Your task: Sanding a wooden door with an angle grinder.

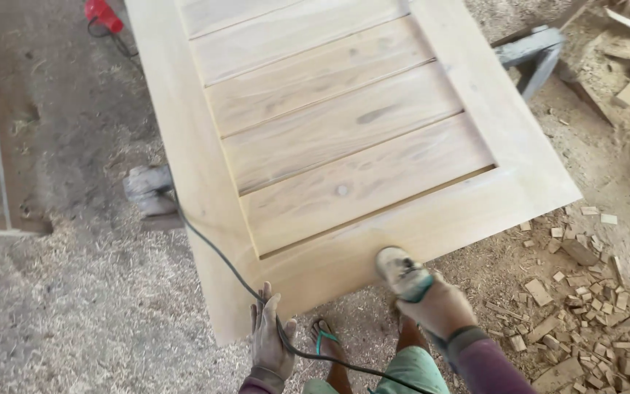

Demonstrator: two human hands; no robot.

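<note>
Right hand (437,305): closed around a small power sander (401,271), pressed on the bottom rail of the wooden door panel (344,146), at 5 o'clock of the panel.
Left hand (270,337): flat and open on the panel's near corner, at 7 o'clock, black cable (216,252) running under the fingers.
Door panel: lying flat on trestles, filling the centre of the view.
Progress: surface pale and dusty, seems mostly smoothed; bottom rail and near edge probably left.
Around: wood offcuts (592,306) at 4 o'clock, red tool (102,13) at 11 o'clock, sawdust floor (74,306).
In the way: cable crossing the left stile.
</note>
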